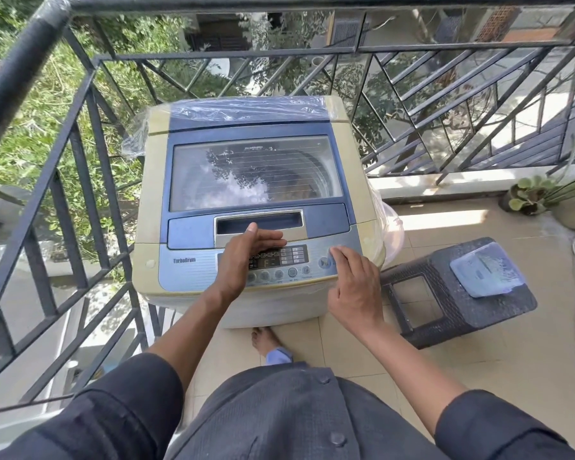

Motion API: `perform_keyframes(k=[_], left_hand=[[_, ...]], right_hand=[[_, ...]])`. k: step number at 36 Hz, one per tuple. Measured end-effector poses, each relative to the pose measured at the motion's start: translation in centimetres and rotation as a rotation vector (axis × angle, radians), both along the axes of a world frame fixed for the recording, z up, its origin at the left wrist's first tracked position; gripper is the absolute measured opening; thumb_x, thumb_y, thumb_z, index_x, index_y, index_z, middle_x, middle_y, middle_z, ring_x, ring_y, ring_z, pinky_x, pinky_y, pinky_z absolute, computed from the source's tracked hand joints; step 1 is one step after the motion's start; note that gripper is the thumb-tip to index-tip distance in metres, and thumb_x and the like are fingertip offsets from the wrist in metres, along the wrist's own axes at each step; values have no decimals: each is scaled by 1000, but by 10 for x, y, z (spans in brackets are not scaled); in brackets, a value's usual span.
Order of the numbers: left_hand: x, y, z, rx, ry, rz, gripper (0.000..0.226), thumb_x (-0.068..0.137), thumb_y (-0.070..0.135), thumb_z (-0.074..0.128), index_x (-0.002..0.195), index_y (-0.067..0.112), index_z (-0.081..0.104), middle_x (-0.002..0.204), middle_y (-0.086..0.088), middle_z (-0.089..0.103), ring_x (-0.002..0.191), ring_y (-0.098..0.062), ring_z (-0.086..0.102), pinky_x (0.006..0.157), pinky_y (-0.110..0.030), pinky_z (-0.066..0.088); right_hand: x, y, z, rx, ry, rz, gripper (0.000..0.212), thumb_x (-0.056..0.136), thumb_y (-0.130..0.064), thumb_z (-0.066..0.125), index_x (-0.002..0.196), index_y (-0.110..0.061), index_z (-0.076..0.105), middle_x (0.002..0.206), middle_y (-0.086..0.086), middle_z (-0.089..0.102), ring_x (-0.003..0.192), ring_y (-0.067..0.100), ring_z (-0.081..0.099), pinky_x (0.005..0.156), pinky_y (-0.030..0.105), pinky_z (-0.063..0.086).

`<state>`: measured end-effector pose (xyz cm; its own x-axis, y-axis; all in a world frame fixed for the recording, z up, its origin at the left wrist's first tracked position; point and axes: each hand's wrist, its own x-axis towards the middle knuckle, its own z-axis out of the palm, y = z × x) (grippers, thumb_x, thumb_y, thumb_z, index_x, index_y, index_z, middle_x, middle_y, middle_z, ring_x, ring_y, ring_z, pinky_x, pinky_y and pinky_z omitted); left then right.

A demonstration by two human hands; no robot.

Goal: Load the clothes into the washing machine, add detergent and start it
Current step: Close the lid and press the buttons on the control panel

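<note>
The washing machine (256, 207) is seen at twelve o'clock from the person, its glass lid (255, 172) closed. The left hand (246, 257) is held flat and released over the control panel (279, 260), nothing grasped. The right hand (356, 283), loosely released, is laid on the panel's three o'clock end, fingertips (335, 251) at the buttons; a dark stool (445, 307) stands at three o'clock of the machine.

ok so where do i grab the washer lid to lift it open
Take the lid by the recessed handle at its front edge, just behind the control panel. Come from the front and hook your fingers into the slot from above; it looks hinged at the back, so the front should lift. The left hand hovers right by it, fingers straight; the right hand is at the buttons.
</note>
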<state>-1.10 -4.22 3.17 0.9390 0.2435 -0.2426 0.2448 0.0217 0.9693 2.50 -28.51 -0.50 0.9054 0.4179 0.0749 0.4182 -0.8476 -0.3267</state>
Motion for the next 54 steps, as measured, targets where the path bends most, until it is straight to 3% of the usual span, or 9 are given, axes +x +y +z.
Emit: perform_keyframes(k=[5,15,19,24,29,33,45,54], left_hand=[[-1,0,-1,-2,-2,6,72,106,56,23,120,11,78,111,-6,82,116,-18,75,102,-33,47],[-1,2,-2,-7,18,-5,74,104,65,24,118,17,79,112,-5,82,117,-18,74,112,-48,44],[-1,3,-3,-2,28,-13,74,102,71,25,115,23,81,112,-4,82,117,-18,74,115,-52,42],[1,6,-2,7,52,-47,74,101,73,25,115,25,80,114,-2,82,120,-19,73,116,-58,40],[3,7,3,-15,3,-35,76,106,61,27,119,6,77,111,-10,82,115,-22,75,111,-41,50],[4,5,5,-17,-11,-26,75,106,55,25,119,1,75,110,-13,82,113,-23,76,105,-31,52],[7,9,2,-73,-16,-14,80,105,57,23,119,-3,74,110,-18,81,112,-28,76,96,-22,56],[7,8,2,-85,-13,-7,81,104,58,23,118,-3,75,109,-18,81,110,-25,77,92,-18,55]], right_hand=[[-11,-1,-2,-94,50,32,88,73,-4,60,158,-7,37,160,8,39,149,28,36,126,44,25],[-14,3,5,-172,108,50,88,83,-10,55,165,-9,22,169,10,23,158,29,19,130,46,12],[-17,8,11,-201,139,41,86,84,-12,56,164,-12,24,171,14,18,159,31,13,130,49,11],[-17,19,18,-233,149,66,77,85,-16,56,159,-16,37,165,16,29,155,36,23,125,55,18],[-18,32,21,-165,96,202,71,76,-9,63,146,-17,54,155,20,43,145,42,38,119,58,29],[-23,43,24,-180,96,309,74,75,-13,64,147,-24,51,157,18,39,145,39,36,120,56,27],[-26,66,31,-250,96,506,68,83,-24,62,150,-31,49,163,9,36,150,37,31,122,56,21],[-32,79,35,-309,107,510,72,91,-33,59,156,-44,30,166,9,22,154,38,18,125,60,9]])
